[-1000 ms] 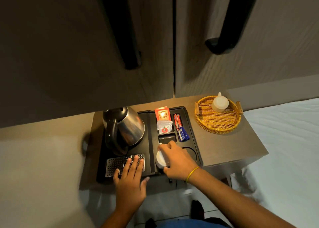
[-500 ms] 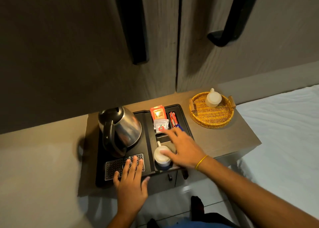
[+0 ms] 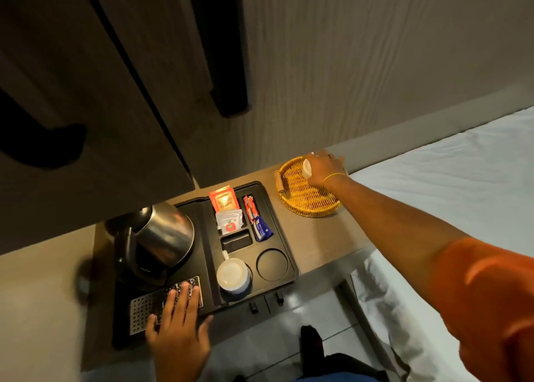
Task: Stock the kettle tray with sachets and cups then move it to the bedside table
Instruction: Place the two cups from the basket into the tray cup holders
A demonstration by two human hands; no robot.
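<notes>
Reaching to the upper right of the frame, the right hand (image 3: 320,168) is closing its fingers around a white cup (image 3: 307,168) in the wicker basket (image 3: 300,202) — small, rigid, likely light and breakable, best gripped around its body. The left hand (image 3: 177,332) is lying flat, fingers spread, on the kettle tray (image 3: 208,269) at lower left — one cup well (image 3: 272,264) is sitting empty.

Left hand (image 3: 179,332) flat (fingers spread); right hand (image 3: 320,169) outstretched.

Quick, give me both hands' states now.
Left hand: open, flat on the tray.
Right hand: closed on the cup in the basket.
</notes>
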